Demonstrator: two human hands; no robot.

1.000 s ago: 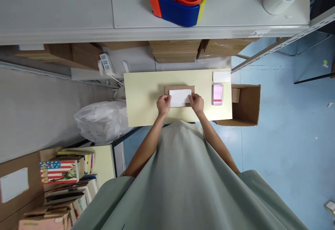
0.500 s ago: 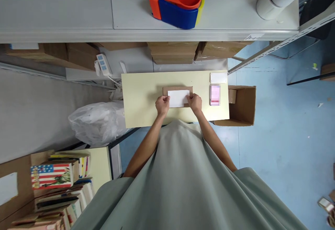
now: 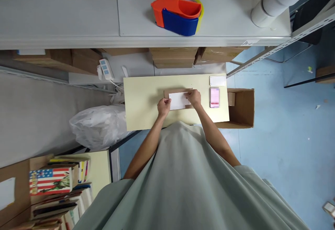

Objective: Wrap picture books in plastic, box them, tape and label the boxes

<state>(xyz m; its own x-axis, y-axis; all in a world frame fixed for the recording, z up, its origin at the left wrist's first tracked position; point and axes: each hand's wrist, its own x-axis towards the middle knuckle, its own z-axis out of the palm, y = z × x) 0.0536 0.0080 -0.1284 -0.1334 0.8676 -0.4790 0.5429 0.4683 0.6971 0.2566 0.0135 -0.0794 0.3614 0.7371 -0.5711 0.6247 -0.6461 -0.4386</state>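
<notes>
A white paper label (image 3: 179,101) lies over a small flat cardboard box (image 3: 166,93) on the pale yellow table. My left hand (image 3: 164,106) pinches the label's left edge, its fingers closed. At the upper right corner of the label, my right hand (image 3: 194,98) is closed too, with fingertips on the paper. Brown cardboard shows along the top and the lower right of the label. Whether the label is stuck down cannot be made out.
To the right on the yellow table (image 3: 141,111) lie a pink-screened phone (image 3: 214,97) and white slips (image 3: 217,80). An open carton (image 3: 246,109) stands beyond. A tape dispenser (image 3: 178,19) rests on the shelf above. A plastic bag (image 3: 99,123) and books (image 3: 51,181) are at left.
My right hand has shifted up from the label's right side to its upper right corner. The left hand stays at the left edge. The whole view has tilted slightly.
</notes>
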